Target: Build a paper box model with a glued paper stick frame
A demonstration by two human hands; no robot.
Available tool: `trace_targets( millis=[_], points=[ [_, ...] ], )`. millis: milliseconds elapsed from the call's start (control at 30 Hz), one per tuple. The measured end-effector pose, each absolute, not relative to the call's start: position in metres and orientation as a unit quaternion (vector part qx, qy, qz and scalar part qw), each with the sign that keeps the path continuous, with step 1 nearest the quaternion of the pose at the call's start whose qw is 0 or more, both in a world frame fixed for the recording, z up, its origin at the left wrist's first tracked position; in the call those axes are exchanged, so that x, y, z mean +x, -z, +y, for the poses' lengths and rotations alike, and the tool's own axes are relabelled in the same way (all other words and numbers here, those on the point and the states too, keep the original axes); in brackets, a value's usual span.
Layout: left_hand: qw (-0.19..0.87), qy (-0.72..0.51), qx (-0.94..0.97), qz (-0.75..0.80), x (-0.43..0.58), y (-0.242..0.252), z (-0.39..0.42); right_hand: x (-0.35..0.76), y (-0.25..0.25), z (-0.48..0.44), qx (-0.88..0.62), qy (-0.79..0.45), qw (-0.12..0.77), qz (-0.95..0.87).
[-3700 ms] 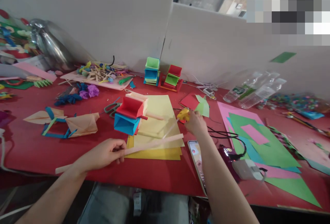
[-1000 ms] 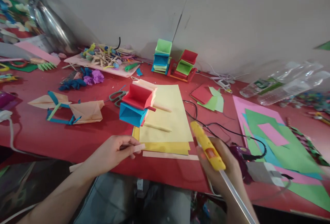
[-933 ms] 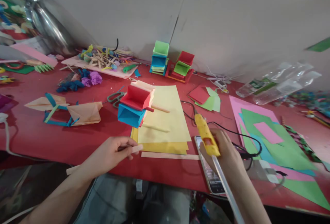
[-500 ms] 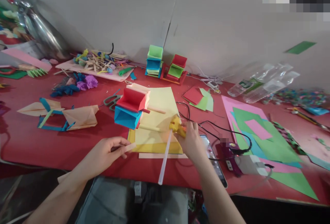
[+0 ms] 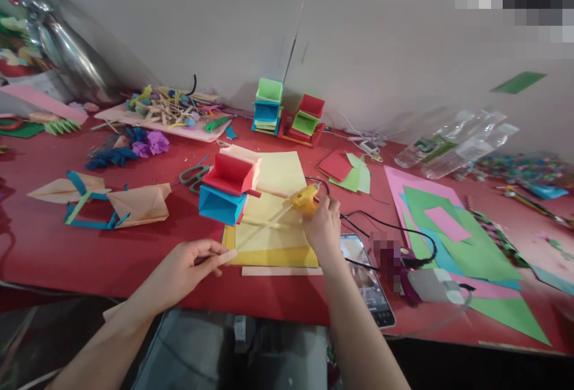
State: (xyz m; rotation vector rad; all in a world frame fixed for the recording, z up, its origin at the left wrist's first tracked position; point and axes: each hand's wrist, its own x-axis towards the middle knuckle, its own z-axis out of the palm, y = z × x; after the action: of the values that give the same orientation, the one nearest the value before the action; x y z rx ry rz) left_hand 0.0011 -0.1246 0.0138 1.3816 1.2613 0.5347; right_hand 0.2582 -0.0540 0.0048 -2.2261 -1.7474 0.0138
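Observation:
My left hand [image 5: 197,264] is closed on a pale paper strip [image 5: 228,255], whose end sticks out past the fingertips. My right hand [image 5: 323,225] grips a yellow hot glue gun [image 5: 304,198] over the yellow paper sheets [image 5: 280,168]. A translucent glue stick [image 5: 271,222] runs out of the gun's back, slanting down to the left. Left of the gun, a paper piece of a red open box [image 5: 230,173] above a blue open box [image 5: 219,203] rests on the sheets. Another pale strip [image 5: 280,271] lies along the sheets' near edge.
Scissors [image 5: 192,177] lie left of the boxes. A phone [image 5: 368,282], a power strip with cables and a white adapter [image 5: 434,285] sit right of my right arm. Further right are coloured sheets [image 5: 479,243] and plastic bottles [image 5: 466,148]. Folded paper pieces [image 5: 139,204] lie left.
The glue gun in my right hand has turned and risen slightly, its glue stick swinging from pointing toward me to slanting left. My left hand with the strip has hardly moved.

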Motion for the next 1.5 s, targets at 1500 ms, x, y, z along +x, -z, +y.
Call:
trace_targets(
  millis=[1500],
  points=[
    [0.511, -0.099, 0.685, 0.509, 0.012, -0.040, -0.123, 0.235, -0.028, -0.138, -0.490, -0.218, 0.218, -0.815]
  ],
)
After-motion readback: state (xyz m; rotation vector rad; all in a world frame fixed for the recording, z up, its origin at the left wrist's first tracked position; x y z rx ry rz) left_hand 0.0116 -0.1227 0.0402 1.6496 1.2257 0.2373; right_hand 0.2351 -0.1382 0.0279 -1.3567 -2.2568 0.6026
